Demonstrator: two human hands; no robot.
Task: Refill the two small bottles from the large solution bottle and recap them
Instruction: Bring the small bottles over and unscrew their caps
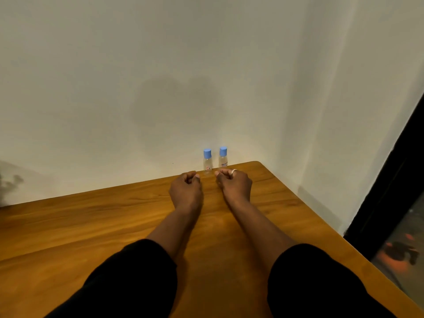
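Observation:
Two small clear bottles stand upright by the wall at the far edge of the wooden table, each with a blue cap on. The left small bottle and the right small bottle stand a little apart. My left hand rests on the table as a closed fist just in front of the left bottle, holding nothing. My right hand, with a ring on one finger, is also curled shut just in front of the right bottle. The large solution bottle is not in view.
A plain wall rises right behind the bottles. The table's right edge runs diagonally, with a dark frame and floor beyond it. Black sleeves cover both forearms near me.

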